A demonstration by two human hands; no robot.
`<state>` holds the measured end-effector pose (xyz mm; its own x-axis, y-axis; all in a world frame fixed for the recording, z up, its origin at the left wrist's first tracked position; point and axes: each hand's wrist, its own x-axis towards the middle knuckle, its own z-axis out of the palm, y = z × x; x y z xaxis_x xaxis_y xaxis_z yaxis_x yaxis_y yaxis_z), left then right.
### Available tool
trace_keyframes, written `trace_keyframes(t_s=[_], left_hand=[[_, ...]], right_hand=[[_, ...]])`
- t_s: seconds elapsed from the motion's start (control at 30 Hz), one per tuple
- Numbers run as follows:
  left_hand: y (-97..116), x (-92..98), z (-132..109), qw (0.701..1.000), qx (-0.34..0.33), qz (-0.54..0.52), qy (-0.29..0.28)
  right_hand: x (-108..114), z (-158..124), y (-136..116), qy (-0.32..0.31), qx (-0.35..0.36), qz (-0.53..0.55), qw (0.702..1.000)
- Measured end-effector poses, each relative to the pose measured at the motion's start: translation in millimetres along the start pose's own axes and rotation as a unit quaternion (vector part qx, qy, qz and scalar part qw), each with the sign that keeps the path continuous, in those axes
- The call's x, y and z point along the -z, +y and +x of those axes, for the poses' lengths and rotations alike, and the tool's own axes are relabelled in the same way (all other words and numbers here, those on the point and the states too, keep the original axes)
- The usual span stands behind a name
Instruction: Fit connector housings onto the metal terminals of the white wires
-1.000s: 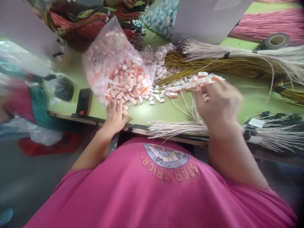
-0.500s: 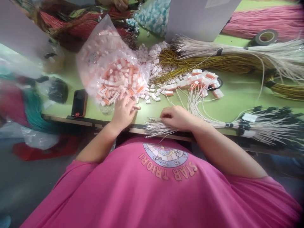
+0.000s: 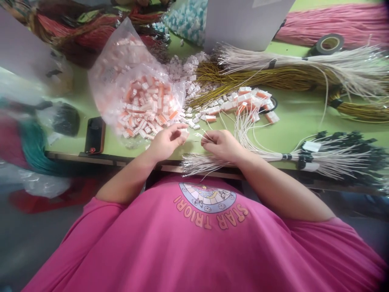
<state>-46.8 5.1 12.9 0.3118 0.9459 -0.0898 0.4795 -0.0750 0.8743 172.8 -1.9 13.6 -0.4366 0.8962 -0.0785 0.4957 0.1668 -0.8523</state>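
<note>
Between the thumb and fingers of my left hand [image 3: 167,142] is a small white connector housing [image 3: 184,132]. My right hand [image 3: 221,144] faces it a short gap away, its fingers pinched on thin white wires [image 3: 199,134] whose ends point left. Under and beside the right hand lies a bundle of white wires [image 3: 197,163], its loose tips near the table's front edge. Behind my left hand a clear plastic bag [image 3: 105,91] spills a heap of white and orange connector housings [image 3: 148,105]. More housings, with white wires running from them, form a cluster [image 3: 251,99] beyond my right hand.
A dark phone [image 3: 95,135] lies near the table's left front edge. Yellow wires [image 3: 273,77], white wires [image 3: 291,61] and a roll of black tape [image 3: 330,44] lie at the back right. Black-ended wires [image 3: 349,154] stretch right. A grey upright panel [image 3: 240,24] stands behind.
My left hand has come away from the housing heap, moving right with a housing in its fingers. My right hand has lifted wire ends from the bundle towards it. The view has shifted slightly.
</note>
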Motion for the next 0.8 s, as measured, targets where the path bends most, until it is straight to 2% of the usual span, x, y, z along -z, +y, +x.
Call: trace_keyframes(t_s=[0.07,0.13,0.3,0.5,0.8], left_hand=[[3.3,-8.7,4.0,0.988,0.043,-0.128,-0.069],[3.0,-16.5,8.2,0.967,0.073,-0.224,-0.101],[-4.1,-28.0,13.2,0.928,0.103,-0.346,-0.096],[-8.4,-31.1,11.9,0.914,0.103,-0.376,-0.111],[-1.6,-32.0,9.3,0.933,0.088,-0.334,-0.105]], right_hand=[[2.2,-0.5,0.3,0.029,-0.016,0.032,0.999],[4.1,-1.2,-0.4,0.042,-0.034,0.052,0.997],[3.8,-1.6,-3.7,0.05,-0.051,0.042,0.997],[-1.4,0.0,-0.8,0.135,-0.015,-0.024,0.99],[-4.3,1.1,1.0,0.126,-0.019,-0.048,0.991]])
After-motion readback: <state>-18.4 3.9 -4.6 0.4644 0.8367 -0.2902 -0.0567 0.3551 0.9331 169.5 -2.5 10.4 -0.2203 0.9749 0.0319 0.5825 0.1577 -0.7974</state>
